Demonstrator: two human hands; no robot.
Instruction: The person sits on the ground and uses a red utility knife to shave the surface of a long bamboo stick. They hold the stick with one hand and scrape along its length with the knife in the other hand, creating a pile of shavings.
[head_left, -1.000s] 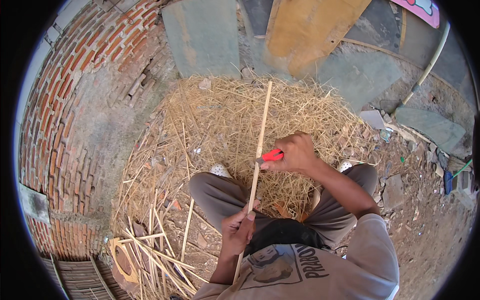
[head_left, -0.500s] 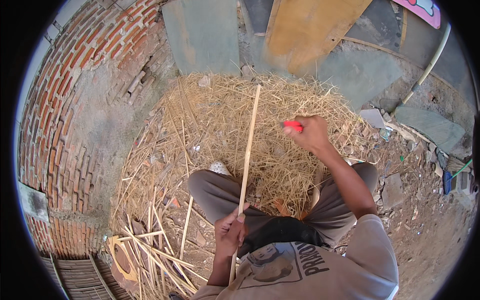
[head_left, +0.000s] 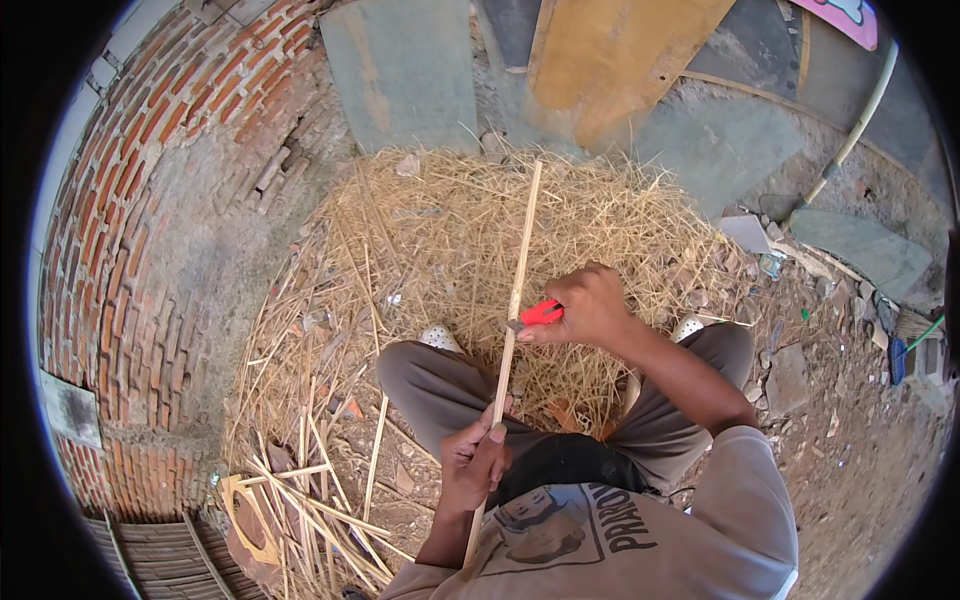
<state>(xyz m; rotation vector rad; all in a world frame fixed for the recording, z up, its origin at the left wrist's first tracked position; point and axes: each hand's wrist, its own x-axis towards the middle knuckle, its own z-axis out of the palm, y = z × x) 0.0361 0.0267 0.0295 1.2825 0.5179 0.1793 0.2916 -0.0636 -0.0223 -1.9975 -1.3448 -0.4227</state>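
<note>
My left hand [head_left: 474, 462] is closed round the lower part of a long, pale bamboo strip [head_left: 526, 235]. The strip slants up and slightly right from my lap, its far end over the straw-like shavings. My right hand [head_left: 588, 305] grips a red-handled knife [head_left: 541, 313]. Its dark blade meets the strip about midway along, above my left hand. The underside of the strip and part of the knife's handle inside my fingers are hidden.
Thin shavings [head_left: 460, 260] heap up between and beyond my crossed legs. Several cut strips [head_left: 320, 510] lie at the lower left. A brick wall [head_left: 130, 260] stands at the left, grey and brown boards [head_left: 405, 80] at the back. Rubble [head_left: 790, 380] covers the ground on the right.
My right hand has brought the knife down and left onto the strip. My left hand and the strip have shifted a little to the right.
</note>
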